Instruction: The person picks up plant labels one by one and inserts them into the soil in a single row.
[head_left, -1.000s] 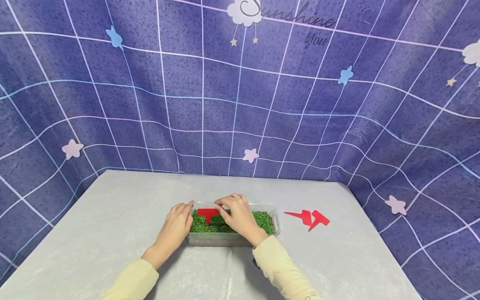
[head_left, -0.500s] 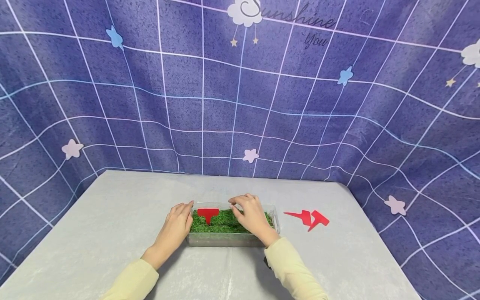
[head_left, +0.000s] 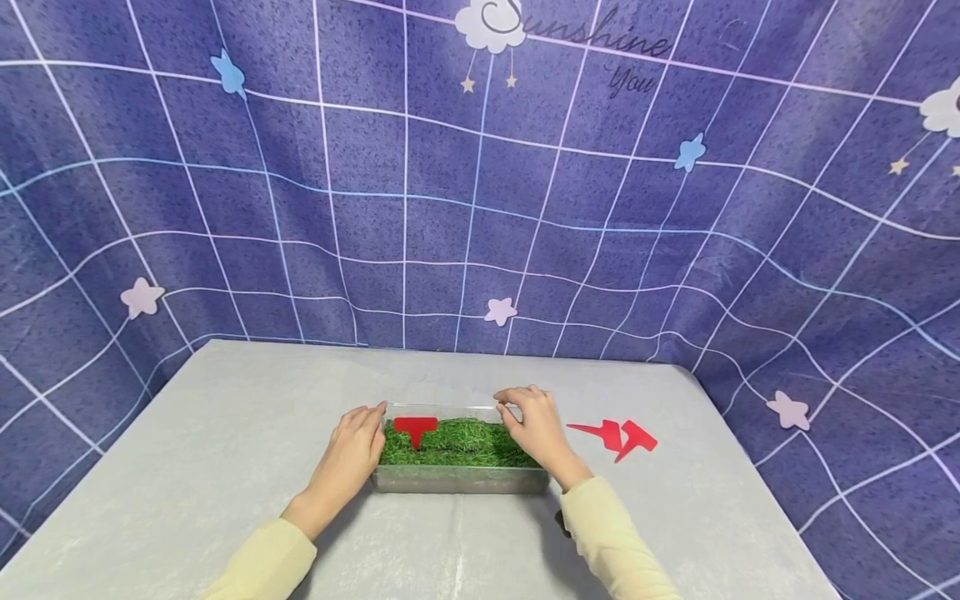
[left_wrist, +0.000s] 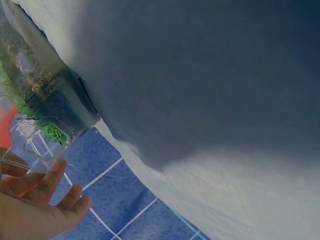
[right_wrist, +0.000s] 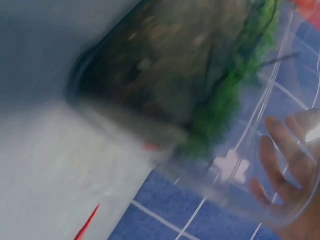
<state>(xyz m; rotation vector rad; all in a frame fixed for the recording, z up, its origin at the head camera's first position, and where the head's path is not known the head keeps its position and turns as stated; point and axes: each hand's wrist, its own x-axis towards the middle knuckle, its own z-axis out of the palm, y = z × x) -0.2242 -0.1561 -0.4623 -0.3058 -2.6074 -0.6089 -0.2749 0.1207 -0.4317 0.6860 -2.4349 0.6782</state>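
A clear plastic box (head_left: 461,481) holds soil under a mat of green grass (head_left: 467,435). One red T-shaped plant label (head_left: 416,424) stands upright in the grass near the left end. My left hand (head_left: 351,446) holds the box's left end; in the left wrist view its fingers (left_wrist: 52,177) and thumb are at the clear rim. Above the right part of the grass is my right hand (head_left: 536,429), fingers loosely bent and nothing seen between them. In the right wrist view that hand (right_wrist: 292,167) shows through the clear wall, partly blurred.
Two more red plant labels, one pointing left (head_left: 606,432) and one tilted (head_left: 636,439), lie on the grey-covered table (head_left: 480,550) right of the box. A blue grid-patterned curtain (head_left: 480,208) rises behind the table and at both sides.
My right hand has moved right, away from the standing plant label, along the box towards its right end. The left hand stays at the left end, and the label stays upright.
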